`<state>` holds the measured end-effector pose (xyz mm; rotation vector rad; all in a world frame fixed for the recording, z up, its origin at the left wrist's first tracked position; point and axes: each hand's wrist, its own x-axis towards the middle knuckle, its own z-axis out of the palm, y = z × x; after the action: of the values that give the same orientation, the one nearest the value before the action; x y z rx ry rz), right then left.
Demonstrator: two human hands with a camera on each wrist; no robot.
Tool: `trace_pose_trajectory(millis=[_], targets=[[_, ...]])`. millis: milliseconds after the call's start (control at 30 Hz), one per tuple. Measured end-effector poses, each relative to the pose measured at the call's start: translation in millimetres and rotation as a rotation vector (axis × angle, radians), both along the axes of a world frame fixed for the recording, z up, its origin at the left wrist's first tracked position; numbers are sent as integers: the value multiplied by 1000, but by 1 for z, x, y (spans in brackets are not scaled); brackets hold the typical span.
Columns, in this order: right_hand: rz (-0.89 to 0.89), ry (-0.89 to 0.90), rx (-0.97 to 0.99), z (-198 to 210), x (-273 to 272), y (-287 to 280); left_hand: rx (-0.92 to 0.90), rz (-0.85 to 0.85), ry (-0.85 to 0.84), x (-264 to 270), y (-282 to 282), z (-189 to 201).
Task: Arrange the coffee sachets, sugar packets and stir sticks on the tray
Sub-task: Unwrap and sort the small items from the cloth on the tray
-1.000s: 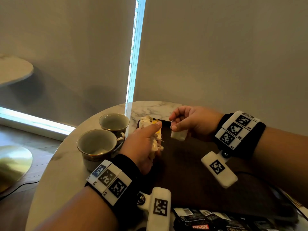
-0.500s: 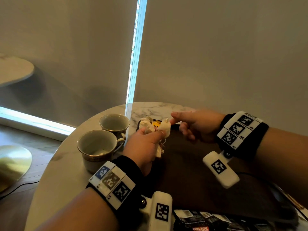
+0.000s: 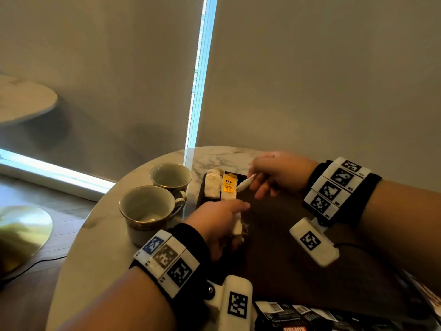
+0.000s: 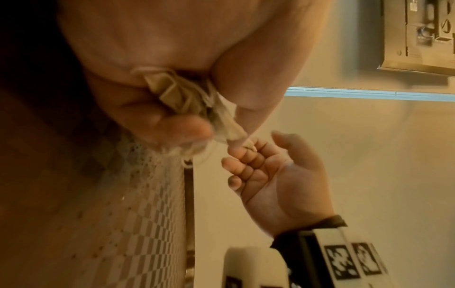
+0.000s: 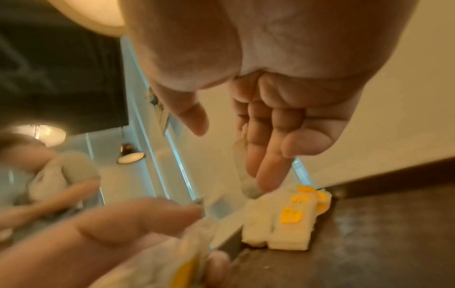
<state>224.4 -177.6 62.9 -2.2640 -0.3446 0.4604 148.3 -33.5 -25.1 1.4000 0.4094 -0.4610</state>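
My right hand (image 3: 274,173) pinches one white packet (image 3: 245,185) over the tray's (image 3: 286,271) far-left corner; my left hand (image 3: 214,225) grips a bunch (image 4: 187,97). I should lay it flat beside the stacked packets (image 3: 220,187).

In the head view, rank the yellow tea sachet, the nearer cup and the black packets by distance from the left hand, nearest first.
From the left hand:
1. Yellow tea sachet, just beyond the fingertips at the tray's far corner.
2. Nearer cup, to the hand's left on the marble table.
3. Black packets, back by the wrist at the picture's bottom edge.
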Motion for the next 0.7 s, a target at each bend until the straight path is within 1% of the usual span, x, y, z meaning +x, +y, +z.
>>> trace_pose_trajectory(millis=[100, 167, 300, 433, 633, 700], targets=[[29, -179, -231, 0, 10, 4, -111, 33, 75, -4, -1, 2], [61, -218, -304, -3, 18, 10, -124, 63, 106, -3, 3, 0], [194, -221, -351, -2, 25, 29, -84, 68, 129, 0, 3, -3], [313, -175, -435, 2, 34, 46, -61, 66, 135, 1, 5, -2], [417, -147, -619, -7, 40, 64, -103, 81, 168, 1, 7, -2], [455, -118, -654, -9, 42, 68, -128, 89, 173, 0, 7, -1]])
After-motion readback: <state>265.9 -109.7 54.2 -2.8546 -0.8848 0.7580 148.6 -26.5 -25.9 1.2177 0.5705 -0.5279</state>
